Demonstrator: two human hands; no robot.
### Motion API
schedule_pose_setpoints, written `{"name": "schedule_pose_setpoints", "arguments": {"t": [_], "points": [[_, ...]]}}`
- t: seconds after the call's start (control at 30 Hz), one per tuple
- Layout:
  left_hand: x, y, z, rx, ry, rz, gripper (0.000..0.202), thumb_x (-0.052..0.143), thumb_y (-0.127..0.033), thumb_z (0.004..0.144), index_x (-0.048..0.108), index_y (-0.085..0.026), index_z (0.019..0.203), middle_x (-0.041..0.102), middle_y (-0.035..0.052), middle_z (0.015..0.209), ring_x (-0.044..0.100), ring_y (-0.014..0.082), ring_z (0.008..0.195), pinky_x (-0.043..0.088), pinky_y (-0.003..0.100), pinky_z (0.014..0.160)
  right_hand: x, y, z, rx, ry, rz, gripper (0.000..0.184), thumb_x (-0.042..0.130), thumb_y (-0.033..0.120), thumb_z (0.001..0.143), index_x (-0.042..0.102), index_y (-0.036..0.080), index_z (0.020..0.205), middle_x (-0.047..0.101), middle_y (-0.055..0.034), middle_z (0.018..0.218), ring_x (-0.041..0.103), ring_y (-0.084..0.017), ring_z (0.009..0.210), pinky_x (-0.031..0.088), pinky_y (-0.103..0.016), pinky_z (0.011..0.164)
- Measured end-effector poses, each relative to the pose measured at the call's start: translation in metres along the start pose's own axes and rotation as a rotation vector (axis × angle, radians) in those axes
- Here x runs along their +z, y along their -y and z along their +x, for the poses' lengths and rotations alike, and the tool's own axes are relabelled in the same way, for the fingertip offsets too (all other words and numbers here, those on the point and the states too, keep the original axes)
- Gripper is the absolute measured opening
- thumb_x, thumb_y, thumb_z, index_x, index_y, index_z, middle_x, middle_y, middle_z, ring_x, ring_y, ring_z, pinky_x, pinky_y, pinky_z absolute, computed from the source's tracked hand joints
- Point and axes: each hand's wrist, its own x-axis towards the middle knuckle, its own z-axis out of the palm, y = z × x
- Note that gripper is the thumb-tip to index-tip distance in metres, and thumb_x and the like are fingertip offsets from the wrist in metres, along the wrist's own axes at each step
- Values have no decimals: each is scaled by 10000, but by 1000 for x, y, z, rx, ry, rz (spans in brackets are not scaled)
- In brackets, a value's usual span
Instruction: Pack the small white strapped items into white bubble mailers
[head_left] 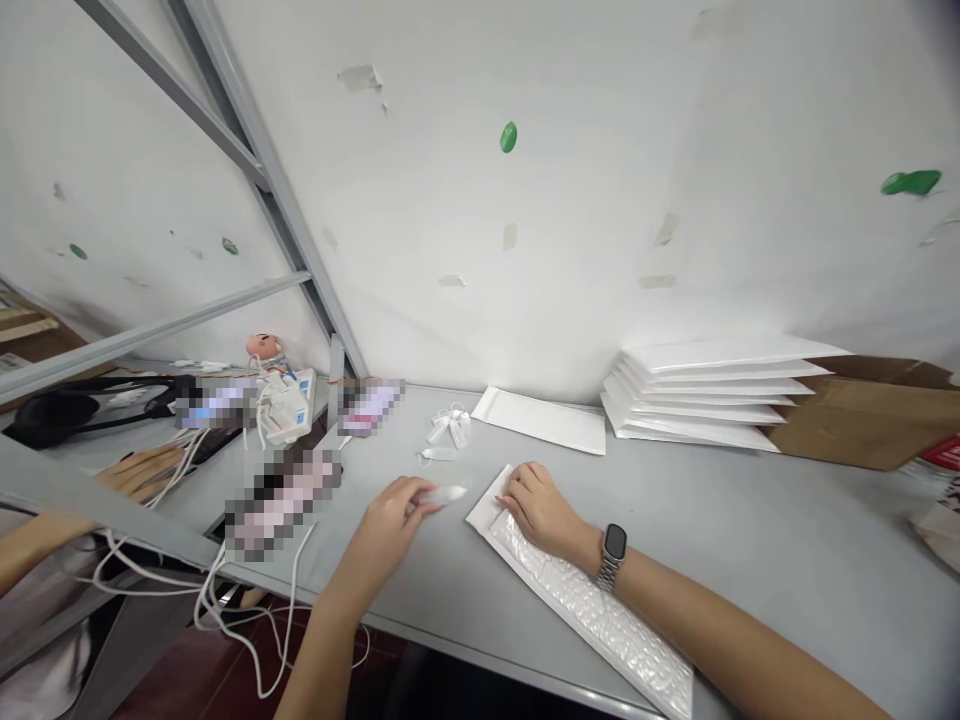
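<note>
My left hand (394,515) is closed in a pinch on a small translucent white plastic piece (448,494), held above the table left of a bubble mailer. Its exact kind is too blurred to tell. My right hand (534,510), with a watch on the wrist, is closed over the upper end of the white bubble mailer (581,590), fingers curled at its flap. The mailer lies slanted, bubbled lining facing up, its lower end at the table's front edge. Beyond my left hand lie several small clear pieces (450,428) with thin white loops.
Another flat white mailer (540,420) lies by the wall. At the right stand a stack of white mailers (697,395) and a brown cardboard box (862,410). Left are a metal frame (277,215), white cables (259,650), blurred-out phone-like items (289,500) and another person's hand (146,472).
</note>
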Motion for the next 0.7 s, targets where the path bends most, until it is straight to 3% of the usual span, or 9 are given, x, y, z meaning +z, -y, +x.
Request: {"name": "schedule_pose_setpoints", "arguments": {"t": [0.17, 0.3, 0.6, 0.7], "points": [[20, -29, 4, 139, 157, -141, 250, 445, -191, 796, 660, -239, 914, 612, 37, 915, 587, 178, 837, 478, 311, 789, -2, 0, -4, -67, -39, 102, 280, 264, 257, 964, 419, 198, 739, 489, -52, 741, 391, -190, 731, 401, -355, 706], [28, -29, 15, 145, 156, -220, 301, 453, -140, 738, 695, -235, 892, 605, 37, 898, 588, 177, 858, 512, 304, 785, -5, 0, -6, -96, -66, 152, 286, 247, 267, 965, 397, 202, 731, 473, -45, 728, 389, -190, 730, 393, -361, 718], [21, -23, 18, 79, 56, -298, 283, 466, -181, 755, 698, -240, 906, 585, 38, 905, 594, 172, 834, 541, 347, 796, -5, -1, -6, -73, -64, 163, 287, 238, 268, 968, 409, 201, 748, 481, -49, 751, 390, -186, 744, 394, -363, 720], [26, -28, 16, 116, 144, -290, 297, 464, -166, 746, 713, -249, 883, 575, 38, 884, 578, 177, 843, 545, 332, 769, -5, -1, -7, -117, -104, 155, 278, 250, 264, 963, 404, 204, 740, 472, -47, 732, 383, -189, 737, 391, -364, 712]]}}
